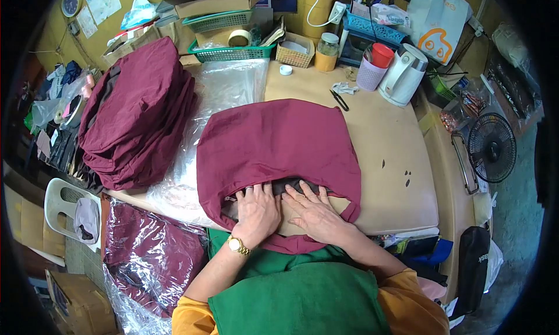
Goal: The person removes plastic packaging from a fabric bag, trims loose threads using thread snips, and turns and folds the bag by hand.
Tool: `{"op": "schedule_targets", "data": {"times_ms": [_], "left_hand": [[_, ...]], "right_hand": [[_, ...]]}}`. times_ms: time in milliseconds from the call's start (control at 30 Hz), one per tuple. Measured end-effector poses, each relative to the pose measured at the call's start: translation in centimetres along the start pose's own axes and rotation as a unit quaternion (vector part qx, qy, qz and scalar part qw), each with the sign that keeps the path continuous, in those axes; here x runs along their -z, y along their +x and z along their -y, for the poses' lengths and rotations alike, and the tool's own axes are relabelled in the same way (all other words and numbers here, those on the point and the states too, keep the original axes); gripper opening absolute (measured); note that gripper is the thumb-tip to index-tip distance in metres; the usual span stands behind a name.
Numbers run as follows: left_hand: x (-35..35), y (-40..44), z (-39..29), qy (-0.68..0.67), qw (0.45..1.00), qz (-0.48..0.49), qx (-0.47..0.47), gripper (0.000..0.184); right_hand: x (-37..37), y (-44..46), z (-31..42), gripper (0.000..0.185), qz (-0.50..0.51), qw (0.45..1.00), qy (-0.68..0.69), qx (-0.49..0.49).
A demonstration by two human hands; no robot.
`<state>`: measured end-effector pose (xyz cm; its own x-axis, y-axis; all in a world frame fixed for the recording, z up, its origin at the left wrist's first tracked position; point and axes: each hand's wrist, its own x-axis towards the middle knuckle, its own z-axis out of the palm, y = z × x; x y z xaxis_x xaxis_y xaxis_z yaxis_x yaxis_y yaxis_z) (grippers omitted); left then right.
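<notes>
A maroon fabric bag [279, 140] lies flat at the middle of the table, its curved dark-lined opening towards me. My left hand [256, 211] rests at the left part of this opening, fingers stretched and their tips against the dark lining. Beside it, my right hand [314, 211] lies palm down with fingers spread over the lining and the beige area inside the opening. Neither hand grips anything that shows. A maroon strip of the bag runs below both wrists, near the green apron [297, 300].
A tall pile of maroon fabric pieces [137, 116] stands on the left over clear plastic sheeting [233, 81]. Small black scissors-like snips [339, 100] lie behind the bag. A kettle [403, 76], a jar [327, 50] and baskets [233, 52] line the back. Plastic-wrapped maroon fabric [151, 253] sits lower left.
</notes>
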<state>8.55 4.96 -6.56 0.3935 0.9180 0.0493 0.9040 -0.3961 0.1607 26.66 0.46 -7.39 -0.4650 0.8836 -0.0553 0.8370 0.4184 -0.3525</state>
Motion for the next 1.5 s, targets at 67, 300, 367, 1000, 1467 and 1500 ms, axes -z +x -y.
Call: {"op": "schedule_targets", "data": {"times_ms": [67,300,367,1000,1467,1500], "left_hand": [[0.1,0.3,-0.1,0.002,1.000,0.024,0.002,0.048],[-0.8,2.4,-0.6,-0.032,0.997,0.047,-0.060,0.040],[-1.9,3.0,-0.5,-0.069,0.991,-0.028,-0.111,0.037],[4.6,-2.7,2.1,0.042,0.989,-0.126,-0.067,0.026],[3.2,-4.0,1.0,-0.231,0.964,-0.120,-0.062,0.013],[3.1,-4.0,1.0,-0.228,0.965,-0.116,-0.061,0.013]], "right_hand": [[0.0,-0.1,-0.3,0.063,0.005,0.999,0.036,-0.001],[-0.3,0.1,-0.6,0.060,-0.010,1.000,0.001,0.018],[-0.5,0.0,-0.7,0.060,-0.008,1.000,-0.001,0.021],[2.8,0.3,-6.4,0.068,0.128,0.988,0.009,0.086],[0.5,2.5,2.6,0.028,-0.126,0.931,0.341,-0.029],[0.1,2.5,2.9,0.030,-0.138,0.901,0.406,-0.057]]}}
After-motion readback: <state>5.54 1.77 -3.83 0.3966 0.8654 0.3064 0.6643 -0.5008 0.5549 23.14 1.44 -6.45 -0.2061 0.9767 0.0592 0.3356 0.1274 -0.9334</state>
